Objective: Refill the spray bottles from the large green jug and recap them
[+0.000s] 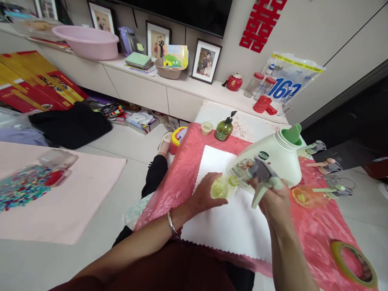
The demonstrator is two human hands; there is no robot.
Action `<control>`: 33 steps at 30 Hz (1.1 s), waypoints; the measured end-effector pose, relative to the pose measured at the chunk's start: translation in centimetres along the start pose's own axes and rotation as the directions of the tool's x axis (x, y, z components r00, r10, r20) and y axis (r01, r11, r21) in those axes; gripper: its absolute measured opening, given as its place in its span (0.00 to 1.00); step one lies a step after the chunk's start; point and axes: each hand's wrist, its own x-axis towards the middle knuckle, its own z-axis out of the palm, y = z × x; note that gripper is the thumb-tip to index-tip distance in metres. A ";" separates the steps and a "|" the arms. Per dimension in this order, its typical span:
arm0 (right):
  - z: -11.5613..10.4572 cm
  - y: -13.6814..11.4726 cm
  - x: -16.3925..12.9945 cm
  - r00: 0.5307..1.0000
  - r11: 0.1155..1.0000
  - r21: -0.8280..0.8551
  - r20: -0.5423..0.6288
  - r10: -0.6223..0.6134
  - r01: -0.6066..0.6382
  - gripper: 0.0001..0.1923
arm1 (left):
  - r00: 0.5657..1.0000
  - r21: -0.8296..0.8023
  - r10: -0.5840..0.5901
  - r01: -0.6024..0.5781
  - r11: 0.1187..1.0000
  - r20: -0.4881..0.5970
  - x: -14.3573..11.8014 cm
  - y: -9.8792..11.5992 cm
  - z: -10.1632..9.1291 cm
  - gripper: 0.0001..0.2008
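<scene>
Though apart, hands (203,193) round bottle (222,188), sprayer (263,173).

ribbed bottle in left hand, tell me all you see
The clear ribbed bottle looks like plastic, tinted pale yellow. The left hand's grip is around its side, over the white mat; whether it rests there is unclear. The spray head is off, held in the right hand close to the bottle's mouth.
</scene>
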 end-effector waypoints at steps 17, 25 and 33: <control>0.1 2.6 -1.2 0.987 0.972 -0.234 0.158 0.023 0.015 0.15 | 1.000 -0.028 0.026 -0.025 0.999 0.013 0.2 0.2 -0.1 0.49; 1.0 3.0 -2.1 0.996 0.975 -0.216 0.079 -0.028 0.044 0.13 | 1.000 -0.018 0.025 -0.025 1.000 -0.003 0.3 -0.4 0.3 0.48; 3.1 4.5 -3.3 0.991 0.982 -0.188 -0.130 -0.037 0.012 0.19 | 1.000 0.027 0.010 -0.010 1.000 -0.002 -0.2 -0.7 0.5 0.48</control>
